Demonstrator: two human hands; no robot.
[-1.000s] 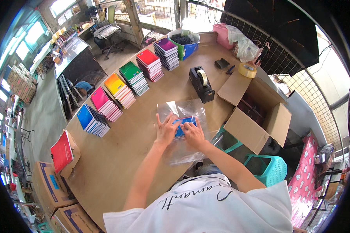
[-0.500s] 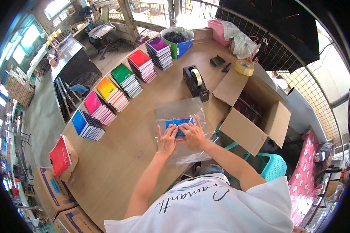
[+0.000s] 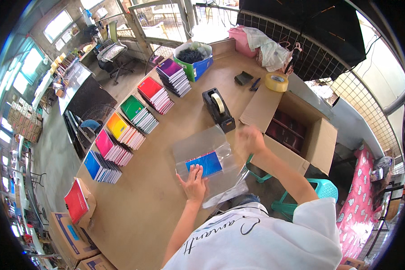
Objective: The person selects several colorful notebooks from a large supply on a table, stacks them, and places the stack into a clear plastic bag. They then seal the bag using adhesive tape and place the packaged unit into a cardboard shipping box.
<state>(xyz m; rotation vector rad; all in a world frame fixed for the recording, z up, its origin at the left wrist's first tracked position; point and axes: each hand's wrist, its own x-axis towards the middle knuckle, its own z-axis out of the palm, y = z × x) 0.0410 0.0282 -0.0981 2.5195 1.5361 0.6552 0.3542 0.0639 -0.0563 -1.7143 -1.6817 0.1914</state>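
One blue notebook already sits inside the clear plastic bag at centre frame, pinned by the left hand with fingers spread flat. The right hand, fingers loosely curled and empty, hovers near the tape dispenser; sealing looks undone. Six coloured notebook stacks line the wooden desk toward the upper left, in an open-sided workshop.

Packing workshop: notebook stacks, cartons
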